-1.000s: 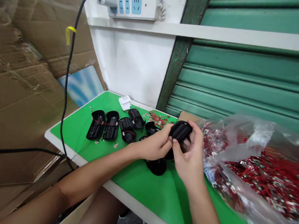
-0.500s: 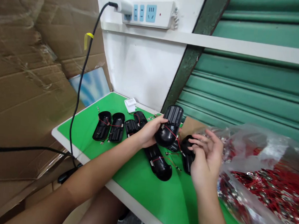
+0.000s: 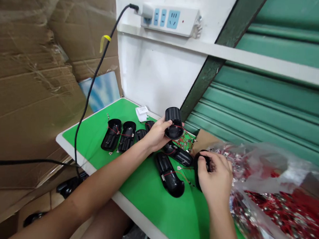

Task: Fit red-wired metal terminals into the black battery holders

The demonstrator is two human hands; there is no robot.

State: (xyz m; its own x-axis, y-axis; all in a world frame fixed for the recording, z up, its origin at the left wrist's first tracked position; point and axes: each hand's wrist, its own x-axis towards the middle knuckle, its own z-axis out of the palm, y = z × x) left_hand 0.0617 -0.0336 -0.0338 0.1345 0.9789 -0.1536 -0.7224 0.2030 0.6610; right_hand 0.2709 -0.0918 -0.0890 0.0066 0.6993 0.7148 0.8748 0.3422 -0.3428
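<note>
And here's the left hand (image 3: pixel 156 134), up over the bench (image 3: pixel 170 213), thumb on top and the other fingers tucked beneath, pinching the held black shell (image 3: pixel 174 124), ribbed end up, a red wire running across it. Over to the right hand (image 3: pixel 217 174): fingers curled, thumb near the index, at the rim of a second black shell (image 3: pixel 197 175) that sits just beside the plastic bag (image 3: pixel 274 164); whether they grip it or merely touch it, I cannot tell.

So where do we stand? Two shells side by side (image 3: pixel 111 135) at the left end carry red wires, and so do the near shell (image 3: pixel 169 175) and the shell behind it (image 3: pixel 183 155); that looks like good progress, at least with the wires laid in. Not finished, though, by my reading: metal-tipped ends trail loose past the rims (the near shell's dangle right onto the green), and nothing looks closed up. More shells (image 3: pixel 141 135) peek out behind the left forearm, their wiring hidden. And the supply? Plenty: a pile of wires (image 3: pixel 186 140) at the back, and that bag, bulging with red.
</note>
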